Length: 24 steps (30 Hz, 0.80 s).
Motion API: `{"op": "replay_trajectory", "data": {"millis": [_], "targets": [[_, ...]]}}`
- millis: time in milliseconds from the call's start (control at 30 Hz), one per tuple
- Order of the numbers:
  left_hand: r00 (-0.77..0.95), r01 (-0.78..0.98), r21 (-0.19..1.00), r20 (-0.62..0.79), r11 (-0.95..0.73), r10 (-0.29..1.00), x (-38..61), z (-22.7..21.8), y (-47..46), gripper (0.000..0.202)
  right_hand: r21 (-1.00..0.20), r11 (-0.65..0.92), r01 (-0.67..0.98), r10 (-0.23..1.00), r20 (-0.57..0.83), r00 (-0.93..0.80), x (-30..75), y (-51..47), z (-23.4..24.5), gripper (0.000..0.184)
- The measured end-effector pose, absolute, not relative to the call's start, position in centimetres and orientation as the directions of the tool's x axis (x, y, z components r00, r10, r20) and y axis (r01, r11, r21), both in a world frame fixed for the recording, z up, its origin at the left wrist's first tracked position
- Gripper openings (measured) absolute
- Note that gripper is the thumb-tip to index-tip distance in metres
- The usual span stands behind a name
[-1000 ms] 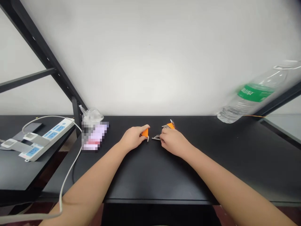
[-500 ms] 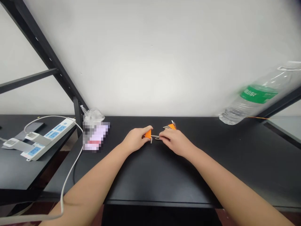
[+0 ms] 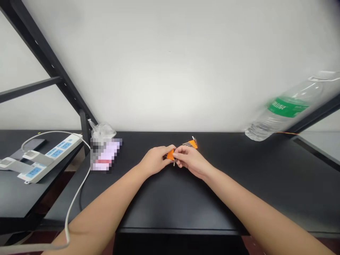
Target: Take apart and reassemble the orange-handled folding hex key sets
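My left hand (image 3: pixel 156 160) is closed around a small orange hex key holder (image 3: pixel 170 154), thumb and fingers on its sides. A short metal hex key end (image 3: pixel 174 163) pokes out below the holder. My right hand (image 3: pixel 189 160) is pinched at the holder's right edge, with its fingertips against the hex key there; most of that key is hidden by the fingers. Just behind the right hand, a second orange hex key holder (image 3: pixel 193 143) lies on the black table (image 3: pixel 170 202) with several metal keys in it.
Left of my hands lie a blurred-out pinkish item (image 3: pixel 108 154) and a crumpled clear plastic bag (image 3: pixel 103 131). A power strip (image 3: pixel 53 156) rests farther left, its white cable (image 3: pixel 77 194) crossing near my left forearm. A large clear bottle (image 3: pixel 281 111) is at the right.
My right hand has moved left to meet the holder, closing the gap where the metal keys showed. The held holder has shifted slightly right. The second holder is now less covered.
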<state>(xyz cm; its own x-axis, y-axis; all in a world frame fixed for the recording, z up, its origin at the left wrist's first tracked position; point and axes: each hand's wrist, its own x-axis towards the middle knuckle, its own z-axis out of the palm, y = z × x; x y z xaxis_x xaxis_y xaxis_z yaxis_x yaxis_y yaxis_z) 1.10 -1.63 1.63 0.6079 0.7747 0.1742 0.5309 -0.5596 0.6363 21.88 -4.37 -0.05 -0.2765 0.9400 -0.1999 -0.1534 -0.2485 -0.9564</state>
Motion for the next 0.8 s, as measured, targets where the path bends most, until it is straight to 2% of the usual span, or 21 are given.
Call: {"op": "replay_trajectory", "data": {"millis": [200, 467, 667, 800], "targets": [[0.531, 0.543, 0.671, 0.191, -0.505, 0.825, 0.8, 1.2, -1.3, 0.041, -0.954, -0.249, -0.167, 0.932, -0.189, -0.308, 22.5, -4.5, -0.2, 0.032], [0.579, 0.460, 0.711, 0.213, -0.532, 0.787, 1.0, 1.2, -1.5, 0.026, -0.965, -0.209, -0.159, 0.929, -0.145, -0.341, 21.6, -4.8, 0.2, 0.036], [0.539, 0.468, 0.735, 0.202, -0.490, 0.818, 0.9, 0.8, -1.2, 0.039, -0.981, -0.192, -0.014, 0.932, -0.178, -0.317, 21.5, -4.8, -0.5, 0.042], [0.570, 0.473, 0.711, 0.202, -0.520, 0.796, 1.0, 1.0, -1.4, 0.032, -0.980, -0.196, 0.023, 0.926, -0.193, -0.324, 21.3, -5.0, -0.7, 0.043]]}}
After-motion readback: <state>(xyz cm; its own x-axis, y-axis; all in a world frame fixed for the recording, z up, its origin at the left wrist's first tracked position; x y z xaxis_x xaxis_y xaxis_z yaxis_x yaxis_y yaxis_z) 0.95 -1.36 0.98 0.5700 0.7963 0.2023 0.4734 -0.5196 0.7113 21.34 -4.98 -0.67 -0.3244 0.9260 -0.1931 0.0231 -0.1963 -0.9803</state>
